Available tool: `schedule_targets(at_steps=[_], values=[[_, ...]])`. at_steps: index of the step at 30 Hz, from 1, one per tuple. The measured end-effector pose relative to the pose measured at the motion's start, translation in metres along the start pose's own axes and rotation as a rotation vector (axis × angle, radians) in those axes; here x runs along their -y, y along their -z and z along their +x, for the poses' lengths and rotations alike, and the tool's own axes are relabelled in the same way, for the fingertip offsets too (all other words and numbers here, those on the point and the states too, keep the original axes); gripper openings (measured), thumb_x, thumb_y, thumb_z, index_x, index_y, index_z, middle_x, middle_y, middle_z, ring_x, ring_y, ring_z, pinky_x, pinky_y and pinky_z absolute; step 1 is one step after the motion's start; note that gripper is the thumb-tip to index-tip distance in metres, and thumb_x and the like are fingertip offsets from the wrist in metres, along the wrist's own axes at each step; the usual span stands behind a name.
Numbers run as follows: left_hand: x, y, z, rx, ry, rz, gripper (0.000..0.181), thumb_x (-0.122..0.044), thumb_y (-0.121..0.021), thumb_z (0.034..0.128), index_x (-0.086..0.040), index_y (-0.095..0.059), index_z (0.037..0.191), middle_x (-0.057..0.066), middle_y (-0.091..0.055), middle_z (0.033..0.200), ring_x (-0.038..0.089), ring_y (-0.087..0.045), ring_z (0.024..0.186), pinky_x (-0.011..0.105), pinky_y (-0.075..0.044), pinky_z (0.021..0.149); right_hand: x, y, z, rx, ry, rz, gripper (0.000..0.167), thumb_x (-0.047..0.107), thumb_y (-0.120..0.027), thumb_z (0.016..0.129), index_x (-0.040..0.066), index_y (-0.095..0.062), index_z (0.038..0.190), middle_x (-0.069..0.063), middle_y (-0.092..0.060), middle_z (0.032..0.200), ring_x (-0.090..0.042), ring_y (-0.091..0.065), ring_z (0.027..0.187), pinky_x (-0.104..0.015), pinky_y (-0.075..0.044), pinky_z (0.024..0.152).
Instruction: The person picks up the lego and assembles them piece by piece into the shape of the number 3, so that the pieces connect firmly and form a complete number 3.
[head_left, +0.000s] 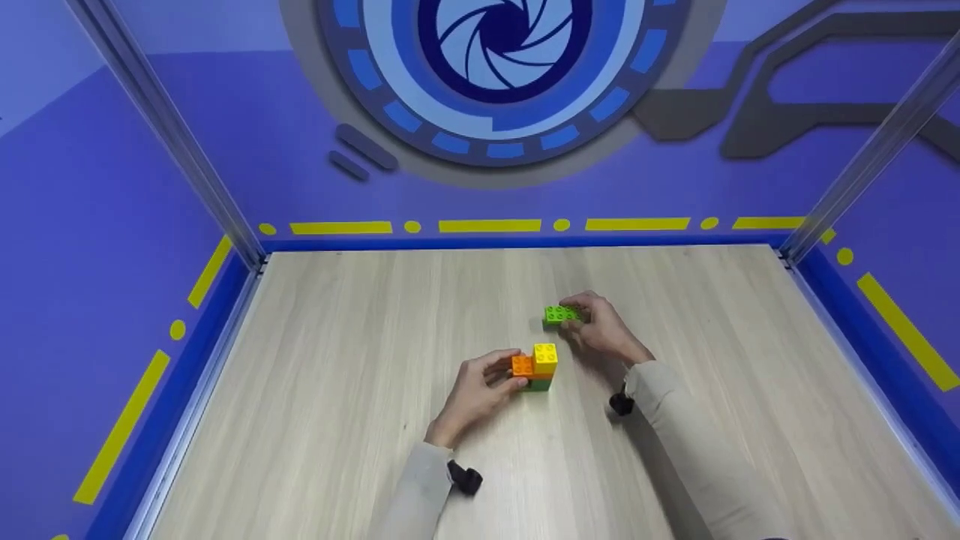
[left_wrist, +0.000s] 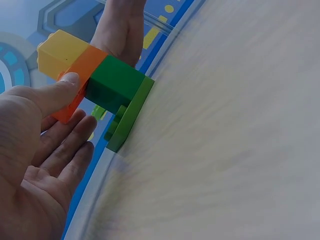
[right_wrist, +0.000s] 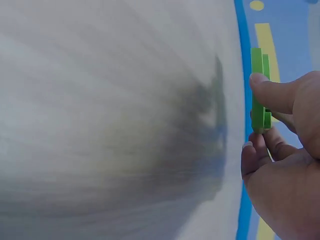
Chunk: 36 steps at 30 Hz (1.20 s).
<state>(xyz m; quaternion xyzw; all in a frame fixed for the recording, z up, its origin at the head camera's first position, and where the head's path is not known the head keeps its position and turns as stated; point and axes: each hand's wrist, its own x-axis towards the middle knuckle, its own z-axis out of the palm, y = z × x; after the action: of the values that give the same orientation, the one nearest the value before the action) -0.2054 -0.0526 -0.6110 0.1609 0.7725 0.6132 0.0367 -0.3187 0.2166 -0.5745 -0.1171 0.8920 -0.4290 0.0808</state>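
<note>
A small stack of toy building bricks stands on the table near its middle. Its yellow brick (head_left: 545, 355) sits on an orange brick (head_left: 522, 366), which juts out to the left. Below these come a dark green brick (left_wrist: 116, 82) and, at the bottom, a thin light green brick (left_wrist: 131, 115) with bare studs. My left hand (head_left: 478, 390) holds the stack by the orange brick, with the thumb (left_wrist: 67, 86) against it. Farther back and to the right, my right hand (head_left: 600, 326) pinches a flat bright green brick (head_left: 560, 313) at its right end. This brick is off the table, apart from the stack.
A pale wooden table (head_left: 337, 360) lies under both hands. Blue-purple panels (head_left: 525, 202) with yellow markings rise behind it and at both sides. Metal posts (head_left: 187, 165) stand at the back corners. Each wrist carries a small black device (head_left: 466, 478).
</note>
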Motion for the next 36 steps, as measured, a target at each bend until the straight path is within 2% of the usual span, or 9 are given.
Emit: schedule_targets(at_steps=[6,9,14,19,23,29,36], values=[[0.000,0.000,0.000,0.009,0.003,-0.023,0.050,-0.014,-0.079,0.0978,-0.005,-0.064,0.145,0.011,-0.068,0.144,0.023,-0.068,0.130,0.027,-0.055,0.107,0.012,0.005,-0.005,-0.034,0.096,-0.046,0.036,0.006,-0.076,0.099,0.005,-0.072,0.134,-0.014,-0.067,0.132,-0.034,-0.062,0.123,-0.056,-0.051,0.108],[0.000,0.000,0.000,0.007,0.006,-0.026,0.050,-0.014,-0.079,0.0979,-0.005,-0.065,0.145,0.011,-0.068,0.144,0.023,-0.068,0.131,0.027,-0.056,0.108,0.017,0.007,-0.008,-0.042,0.114,-0.060,0.037,0.007,-0.076,0.099,0.006,-0.072,0.135,-0.013,-0.068,0.130,-0.032,-0.062,0.121,-0.054,-0.051,0.105],[-0.001,0.000,0.000,0.007,0.001,-0.006,0.051,-0.016,-0.078,0.0983,-0.004,-0.064,0.146,0.010,-0.068,0.145,0.024,-0.067,0.132,0.028,-0.055,0.109,0.030,0.011,-0.015,-0.053,0.141,-0.049,0.036,0.010,-0.077,0.099,0.007,-0.073,0.135,-0.011,-0.068,0.127,-0.030,-0.062,0.116,-0.050,-0.050,0.103],[-0.001,0.001,0.000,0.010,-0.010,-0.005,0.051,-0.016,-0.078,0.0986,-0.003,-0.064,0.146,0.011,-0.068,0.145,0.025,-0.068,0.132,0.029,-0.056,0.107,0.044,0.013,-0.023,-0.059,0.216,-0.048,0.035,0.012,-0.080,0.097,0.006,-0.075,0.131,-0.011,-0.069,0.118,-0.029,-0.063,0.112,-0.052,-0.052,0.099],[-0.001,0.001,0.000,0.013,-0.020,0.003,0.053,-0.016,-0.078,0.0988,0.000,-0.062,0.147,0.013,-0.068,0.145,0.025,-0.068,0.131,0.030,-0.057,0.106,0.054,0.014,-0.028,-0.051,0.269,-0.048,0.035,0.013,-0.081,0.096,0.006,-0.076,0.131,-0.009,-0.069,0.112,-0.028,-0.063,0.108,-0.054,-0.052,0.097],[-0.001,0.000,0.000,0.010,-0.008,0.003,0.053,-0.016,-0.078,0.0987,0.000,-0.062,0.147,0.014,-0.067,0.146,0.025,-0.068,0.131,0.029,-0.056,0.107,0.066,0.016,-0.036,-0.032,0.343,-0.066,0.034,0.014,-0.081,0.096,0.009,-0.076,0.129,-0.005,-0.071,0.112,-0.024,-0.065,0.106,-0.044,-0.052,0.094],[-0.001,0.000,0.000,0.016,-0.005,-0.022,0.051,-0.016,-0.078,0.0991,-0.001,-0.063,0.146,0.012,-0.067,0.146,0.025,-0.068,0.131,0.032,-0.057,0.108,0.077,0.016,-0.044,0.003,0.407,-0.048,0.033,0.016,-0.082,0.096,0.009,-0.077,0.128,-0.003,-0.068,0.107,-0.021,-0.062,0.100,-0.044,-0.052,0.091]])
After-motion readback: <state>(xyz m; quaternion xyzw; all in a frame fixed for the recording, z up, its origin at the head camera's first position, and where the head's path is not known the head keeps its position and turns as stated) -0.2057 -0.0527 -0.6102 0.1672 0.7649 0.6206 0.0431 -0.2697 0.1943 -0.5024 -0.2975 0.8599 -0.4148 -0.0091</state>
